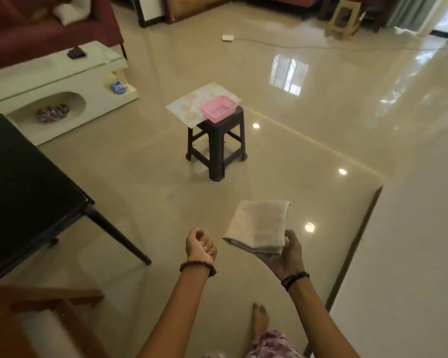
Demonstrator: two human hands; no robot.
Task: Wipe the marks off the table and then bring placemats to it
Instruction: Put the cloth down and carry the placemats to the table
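My right hand [287, 254] holds a folded white cloth [259, 226] out in front of me, palm up. Beside it, my left hand [201, 245] is curled into a loose fist with nothing in it. The black table [23, 192] juts in from the left, well away from both hands. Ahead of me a dark plastic stool [216, 143] stands on the floor, and on its seat lie flowered placemats [189, 105] with a pink plastic tub [219, 108] resting on top of them.
A white low table [49, 83] and a red sofa [47, 29] sit at the back left. A wooden chair [44, 313] is at the lower left. A cable with a white adapter [227, 38] runs across the glossy tiled floor, and a pale stool [343, 18] stands far back.
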